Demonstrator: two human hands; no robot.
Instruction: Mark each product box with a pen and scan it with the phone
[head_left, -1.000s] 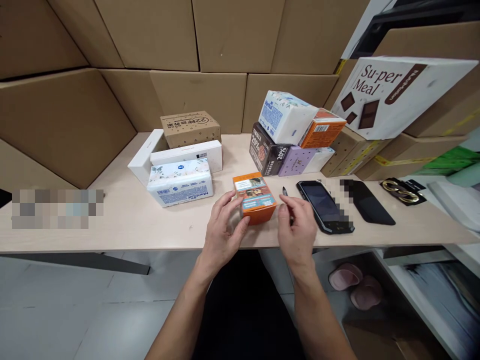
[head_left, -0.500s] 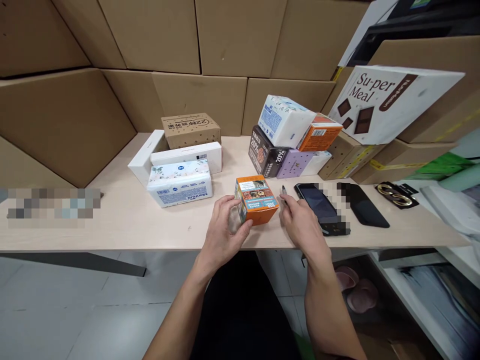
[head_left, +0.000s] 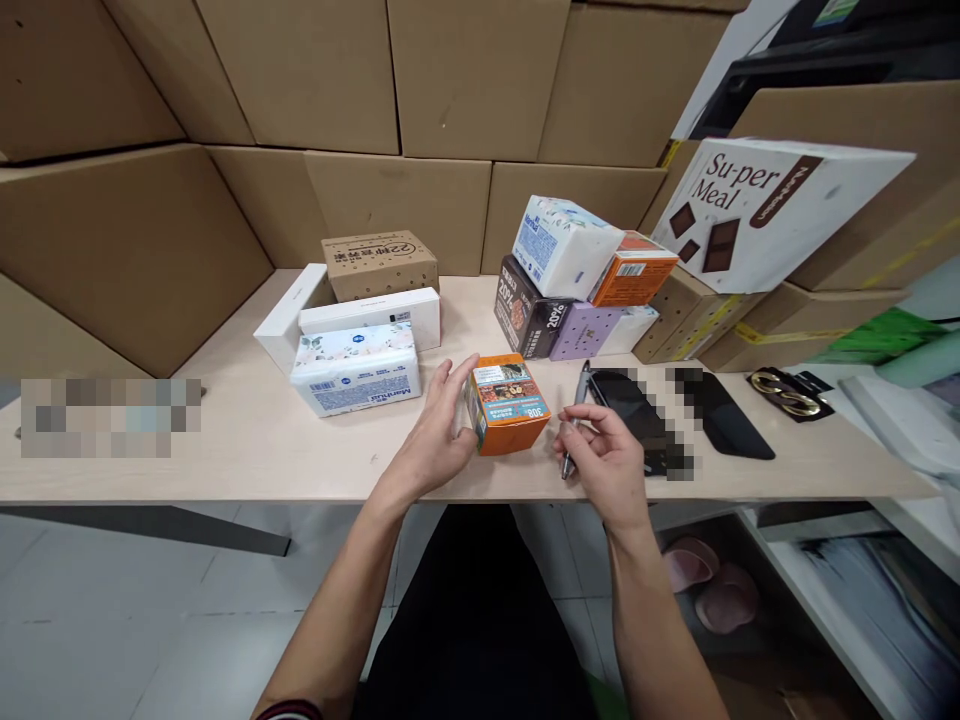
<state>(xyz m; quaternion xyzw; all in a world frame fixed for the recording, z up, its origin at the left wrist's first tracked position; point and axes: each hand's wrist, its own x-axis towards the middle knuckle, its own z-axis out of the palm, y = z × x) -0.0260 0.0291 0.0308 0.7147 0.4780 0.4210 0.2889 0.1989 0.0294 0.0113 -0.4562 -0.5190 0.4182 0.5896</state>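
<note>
A small orange box [head_left: 507, 408] with a printed label stands near the front edge of the light wooden table [head_left: 247, 440]. My left hand [head_left: 439, 432] rests against its left side with the fingers spread. To the right of the box, my right hand [head_left: 606, 462] is closed in a pinch on a dark pen [head_left: 576, 412], which is lifted and slants up toward the back. A black handheld device [head_left: 634, 405] lies just right of the pen.
White tissue packs and white boxes [head_left: 352, 345] sit at the left. A pile of boxes [head_left: 574, 285] stands behind. A second dark phone [head_left: 720, 412] and gold-ringed object [head_left: 789, 390] lie at the right. Cardboard cartons [head_left: 300, 110] wall the back.
My right hand has picked the pen up from the table and holds it pinched. My left hand opened and shifted along the orange box's left side; the box turned slightly.
</note>
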